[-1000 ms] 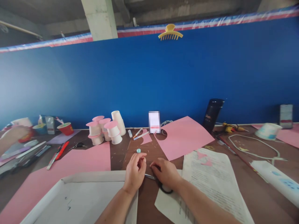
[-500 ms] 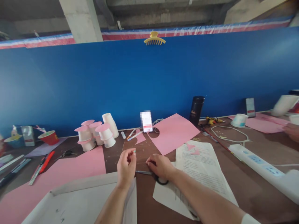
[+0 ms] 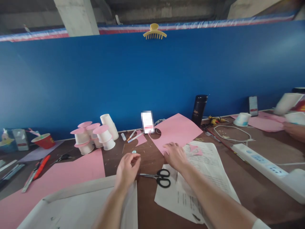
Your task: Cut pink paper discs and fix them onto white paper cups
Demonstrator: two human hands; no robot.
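Note:
My left hand (image 3: pixel 127 170) is closed in a loose pinch over the brown table. A small pale-green object (image 3: pixel 134 152), too small to name, shows at its fingertips. My right hand (image 3: pixel 175 156) reaches across with fingers stretched out, its tips at the lower corner of a pink paper sheet (image 3: pixel 177 132) that has a round bite cut from its left side. Below the hands lie black-handled scissors (image 3: pixel 163 178), their handles partly over a printed paper sheet (image 3: pixel 176 203). To the left, several white paper cups (image 3: pixel 108 144) stand stacked with pink discs between and on top.
A white box lid (image 3: pixel 78 206) and a large pink sheet (image 3: pixel 78 168) lie at left, near a red utility knife (image 3: pixel 41 167). A phone (image 3: pixel 147 122), a black bottle (image 3: pixel 199 109) and a power strip (image 3: pixel 262 165) stand or lie around. Another person's hand (image 3: pixel 294 131) shows at far right.
My right hand has moved up from above the scissors to the pink sheet, and its fingers have straightened. The scissors' handles are now uncovered. My left hand has tilted slightly; the view shifted a little.

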